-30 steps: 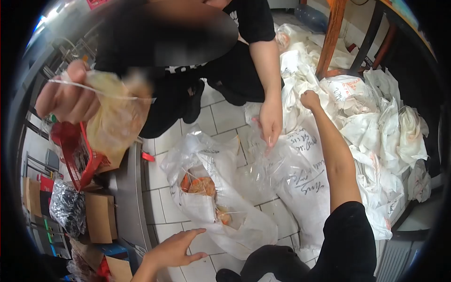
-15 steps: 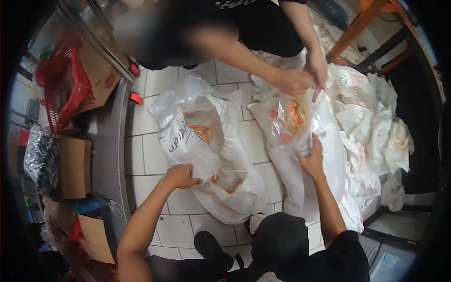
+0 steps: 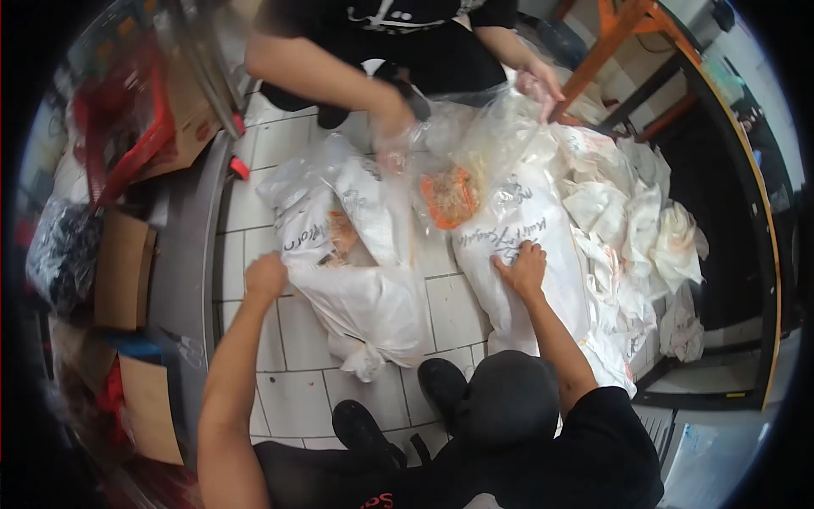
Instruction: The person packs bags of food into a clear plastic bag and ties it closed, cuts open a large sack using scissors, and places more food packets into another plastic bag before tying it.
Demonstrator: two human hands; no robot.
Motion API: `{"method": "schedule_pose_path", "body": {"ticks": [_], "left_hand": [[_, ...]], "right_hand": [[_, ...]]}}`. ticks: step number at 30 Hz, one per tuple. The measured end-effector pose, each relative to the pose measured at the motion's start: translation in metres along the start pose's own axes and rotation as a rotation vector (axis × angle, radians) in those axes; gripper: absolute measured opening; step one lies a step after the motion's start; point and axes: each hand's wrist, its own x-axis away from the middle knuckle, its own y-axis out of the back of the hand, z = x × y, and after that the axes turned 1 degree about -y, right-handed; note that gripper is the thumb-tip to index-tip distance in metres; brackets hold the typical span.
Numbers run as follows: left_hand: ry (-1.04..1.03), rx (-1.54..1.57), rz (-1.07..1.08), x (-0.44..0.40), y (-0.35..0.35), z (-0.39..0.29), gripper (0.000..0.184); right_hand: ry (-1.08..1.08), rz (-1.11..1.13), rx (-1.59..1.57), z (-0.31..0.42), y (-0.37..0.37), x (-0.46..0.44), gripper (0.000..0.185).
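Note:
My left hand (image 3: 267, 276) is closed on the edge of the left white sack (image 3: 365, 310), which has handwriting on it and a clear plastic lining. Through the gap in its mouth shows an orange-brown packet (image 3: 341, 236). My right hand (image 3: 521, 270) lies with fingers spread on the right white sack (image 3: 543, 293), also marked with black writing. Just beyond it, a person opposite holds a clear plastic bag (image 3: 500, 140) near an orange packet (image 3: 451, 197). That person's hand on the left is blurred by motion.
Crumpled white sacks (image 3: 632, 208) are piled to the right beside a dark frame with an orange edge (image 3: 750, 280). At left are a metal counter (image 3: 182, 271), scissors (image 3: 188, 349), a red basket (image 3: 140, 127) and a cardboard box (image 3: 123, 271). Tiled floor (image 3: 292, 339) lies beneath.
My left hand has moved left and up, stretching the left sack's edge. My right hand now rests flat on the right sack. The other person's hands have spread apart, and the orange packet is farther left.

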Motion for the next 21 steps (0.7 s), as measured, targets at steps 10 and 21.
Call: {"method": "schedule_pose_path", "body": {"ticks": [10,21], "left_hand": [[0.169,0.013,-0.276,0.009,0.007,0.081,0.02],[0.73,-0.033,0.351,0.119,0.003,0.208,0.1]], "right_hand": [[0.236,-0.068,-0.028,-0.04,-0.041,0.008,0.061],[0.231,0.073,-0.182,-0.026,-0.011,0.049,0.072]]}}
